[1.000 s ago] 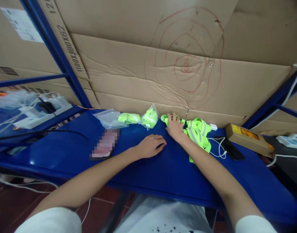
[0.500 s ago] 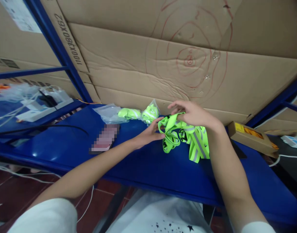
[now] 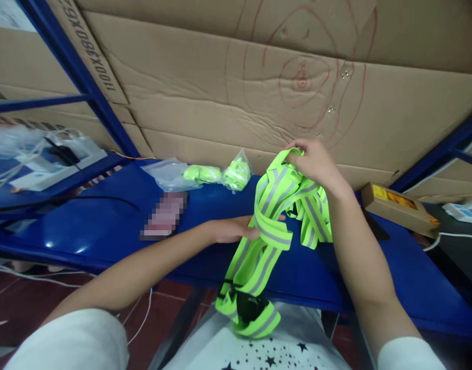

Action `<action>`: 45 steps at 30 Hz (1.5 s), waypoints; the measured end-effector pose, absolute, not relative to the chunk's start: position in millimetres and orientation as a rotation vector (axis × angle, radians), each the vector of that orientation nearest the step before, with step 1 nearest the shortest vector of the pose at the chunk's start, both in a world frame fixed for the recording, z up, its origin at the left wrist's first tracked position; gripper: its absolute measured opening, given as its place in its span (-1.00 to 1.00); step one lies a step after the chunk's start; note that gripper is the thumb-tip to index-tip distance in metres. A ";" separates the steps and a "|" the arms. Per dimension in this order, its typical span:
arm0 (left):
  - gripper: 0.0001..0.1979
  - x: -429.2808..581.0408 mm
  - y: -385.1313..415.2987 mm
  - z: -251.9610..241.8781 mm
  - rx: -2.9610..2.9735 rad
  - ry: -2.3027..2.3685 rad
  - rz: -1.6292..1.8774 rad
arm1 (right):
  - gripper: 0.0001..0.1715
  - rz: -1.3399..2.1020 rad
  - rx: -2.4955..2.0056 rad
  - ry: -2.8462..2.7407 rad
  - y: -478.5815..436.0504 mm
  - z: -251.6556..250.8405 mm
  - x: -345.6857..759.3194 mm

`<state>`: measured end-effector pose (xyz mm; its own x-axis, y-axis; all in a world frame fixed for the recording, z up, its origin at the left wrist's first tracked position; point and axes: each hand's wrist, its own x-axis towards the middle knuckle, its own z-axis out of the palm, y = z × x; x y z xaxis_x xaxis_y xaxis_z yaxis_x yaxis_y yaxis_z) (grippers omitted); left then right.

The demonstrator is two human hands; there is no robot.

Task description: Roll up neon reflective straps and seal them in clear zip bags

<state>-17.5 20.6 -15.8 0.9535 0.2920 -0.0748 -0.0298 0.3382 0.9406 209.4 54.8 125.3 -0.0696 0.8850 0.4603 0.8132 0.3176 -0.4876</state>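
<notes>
Hanging over front edge of surface point(image 3: 316, 277): neon reflective strap point(image 3: 273, 234). Right hand point(image 3: 313, 160) had its grip pinched on the top; left hand point(image 3: 233, 229) had a loose grip around mid-length.

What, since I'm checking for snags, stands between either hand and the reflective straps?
Nothing visible does: the right hand holds the reflective straps near the top, and the left hand meets them lower down, partly hidden behind. The bagged bundle lies farther back, not between.

I count two bare-hand grips point(image 3: 234, 229) point(image 3: 315, 160), two neon-green silver-striped fabric bundles point(image 3: 202, 174) point(image 3: 236, 173) left of the right grip, one brown cardboard box point(image 3: 398, 209) right of it.
</notes>
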 end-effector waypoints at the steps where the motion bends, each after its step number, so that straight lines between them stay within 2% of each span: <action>1: 0.00 -15.7 18.1 -16.0 1.229 0.248 0.157 | -0.77 0.089 -1.556 -1.870 61.4 120.4 211.3; 3: -0.14 -11.0 14.9 -16.5 1.240 0.307 0.121 | -0.73 -0.012 -1.694 -1.820 72.4 110.9 215.2; 6: -0.49 -4.9 19.9 -19.6 1.130 0.450 0.267 | -0.60 -0.152 -1.882 -1.833 72.7 105.4 218.2; 8: -0.58 -3.0 28.6 -22.9 1.021 0.513 0.376 | -0.43 -0.286 -1.800 -2.021 55.8 110.5 213.4; 10: -0.59 -2.6 36.6 -26.2 0.956 0.558 0.471 | -0.28 -0.356 -1.487 -2.250 26.3 117.8 201.3; 11: -0.60 -2.4 39.1 -27.5 0.942 0.577 0.518 | -0.34 -0.291 -1.358 -2.323 8.9 119.3 193.1; 13: -0.64 -1.3 39.7 -29.2 0.923 0.610 0.611 | -0.61 -0.075 -1.246 -2.440 -25.5 111.8 176.2; 15: -0.65 1.3 35.7 -29.2 0.907 0.625 0.682 | -0.52 0.005 -1.387 -2.580 -52.7 87.7 164.5; 18: -0.58 4.9 28.1 -25.1 0.974 0.615 0.708 | -0.50 0.031 -1.444 -2.740 -71.4 35.9 166.3; 22: -0.52 -0.7 24.7 -12.1 1.561 0.880 0.652 | -0.79 0.515 -1.349 -2.516 -67.3 1.6 193.4; 24: -0.45 -7.7 23.7 -3.9 1.992 1.069 0.616 | -0.83 0.579 -1.223 -2.362 -63.7 6.6 206.8; 26: -0.40 -14.6 21.4 3.6 2.311 1.296 0.638 | -0.86 0.326 -1.132 -2.292 -63.1 16.1 217.0; 29: -0.41 -20.3 14.6 11.5 2.500 1.460 0.891 | -0.93 -0.323 -1.040 -2.303 -68.0 21.9 225.0; 32: -0.64 -18.6 3.6 14.8 2.660 0.965 1.321 | -0.86 -0.737 -0.872 -2.347 -76.7 13.6 223.5; 34: -0.83 -14.7 -4.1 14.6 2.829 0.491 1.392 | -0.81 -0.838 -0.726 -2.363 -82.0 6.2 219.1; 36: -0.78 -11.1 -8.9 13.1 2.938 0.246 1.257 | -0.81 -0.876 -0.646 -2.355 -84.5 1.6 214.9; 40: -0.69 -11.7 -4.4 9.7 2.899 0.446 1.001 | -0.83 -0.908 -0.714 -2.280 -79.7 1.9 212.4; 45: -0.62 -16.6 -0.4 12.5 2.905 0.589 0.741 | -0.77 -0.964 -0.783 -2.336 -74.9 1.6 215.4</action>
<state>-16.6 -0.4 12.5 0.8082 0.3869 0.4440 0.3451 -0.9221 0.1752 215.4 -74.9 1.6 -0.7150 0.3176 0.6228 0.6645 0.5857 0.4641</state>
